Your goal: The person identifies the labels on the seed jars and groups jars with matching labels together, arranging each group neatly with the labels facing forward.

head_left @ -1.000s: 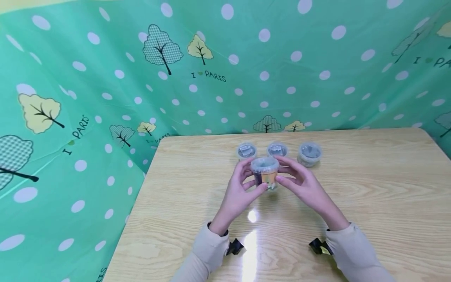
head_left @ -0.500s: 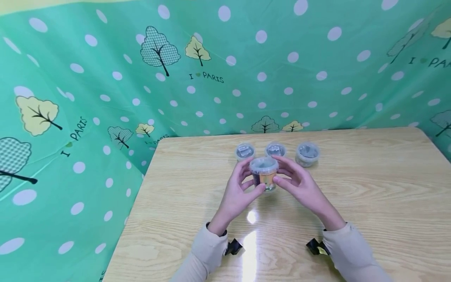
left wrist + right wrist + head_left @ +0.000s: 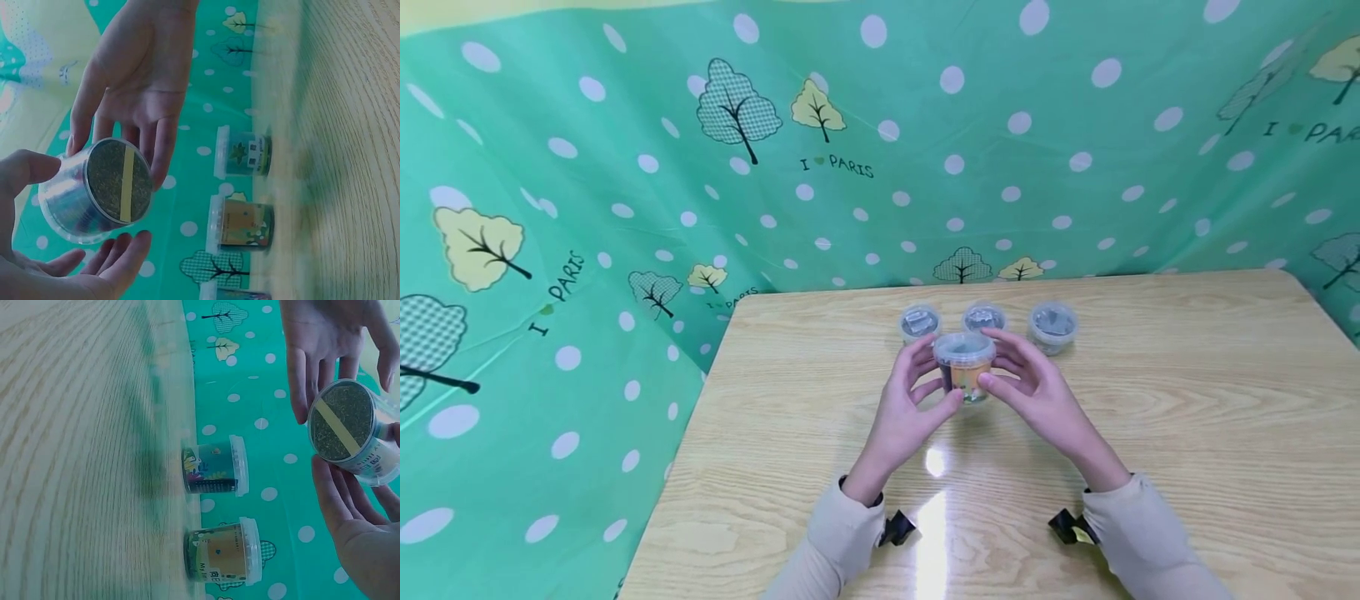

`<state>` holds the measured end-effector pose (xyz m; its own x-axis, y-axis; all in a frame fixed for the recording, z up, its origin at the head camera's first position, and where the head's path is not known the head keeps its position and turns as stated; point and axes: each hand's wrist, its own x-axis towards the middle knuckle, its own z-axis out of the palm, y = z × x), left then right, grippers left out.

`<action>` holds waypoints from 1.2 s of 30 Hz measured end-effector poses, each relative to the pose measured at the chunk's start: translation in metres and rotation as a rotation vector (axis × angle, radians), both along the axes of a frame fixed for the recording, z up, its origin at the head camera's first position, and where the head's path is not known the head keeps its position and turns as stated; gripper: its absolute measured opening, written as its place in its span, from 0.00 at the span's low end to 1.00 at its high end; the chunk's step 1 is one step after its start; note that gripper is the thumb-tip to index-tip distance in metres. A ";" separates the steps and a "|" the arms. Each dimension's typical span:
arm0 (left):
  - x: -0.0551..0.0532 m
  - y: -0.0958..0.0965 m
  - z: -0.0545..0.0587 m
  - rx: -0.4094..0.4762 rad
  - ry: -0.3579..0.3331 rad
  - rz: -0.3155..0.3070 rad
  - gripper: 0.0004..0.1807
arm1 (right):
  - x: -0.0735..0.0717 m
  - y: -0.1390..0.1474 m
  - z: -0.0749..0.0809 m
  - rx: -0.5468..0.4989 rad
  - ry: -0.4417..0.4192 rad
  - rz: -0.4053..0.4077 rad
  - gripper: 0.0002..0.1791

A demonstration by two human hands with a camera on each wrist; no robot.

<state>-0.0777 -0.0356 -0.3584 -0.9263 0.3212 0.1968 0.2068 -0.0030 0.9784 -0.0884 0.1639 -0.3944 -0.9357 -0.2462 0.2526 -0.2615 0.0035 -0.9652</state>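
Note:
A small clear plastic cup (image 3: 966,373) with an orange and dark printed label is held up between both hands, above the table. My left hand (image 3: 904,414) grips its left side, thumb toward me and fingers round the far side. On the right side, my right hand (image 3: 1043,398) holds it the same way. Both wrist views show the underside of the cup (image 3: 107,181), tilted toward the camera. Dark, soil-like contents show through the base, and a pale yellow strip (image 3: 337,428) crosses it. The cup's translucent rim faces up in the head view.
Behind the hands, three similar cups stand in a row near the table's back edge: a left one (image 3: 919,322), a middle one (image 3: 983,316) and a right one (image 3: 1052,327). A green dotted cloth (image 3: 850,225) hangs behind the wooden table (image 3: 760,433).
The head view has shifted slightly, so the back cups sit a little farther left. Both hands keep hold of the cup, with hardly any movement.

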 end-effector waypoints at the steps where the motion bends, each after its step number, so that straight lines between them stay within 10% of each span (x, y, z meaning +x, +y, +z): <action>1: 0.001 0.000 0.001 -0.009 0.003 0.013 0.38 | 0.000 0.000 0.000 0.002 0.001 -0.005 0.31; 14: 0.005 0.006 0.002 -0.065 0.039 0.093 0.39 | 0.001 -0.004 -0.001 -0.019 -0.011 -0.012 0.31; 36: 0.002 -0.002 -0.001 0.065 0.047 -0.038 0.40 | 0.002 0.000 0.006 -0.075 -0.049 0.091 0.32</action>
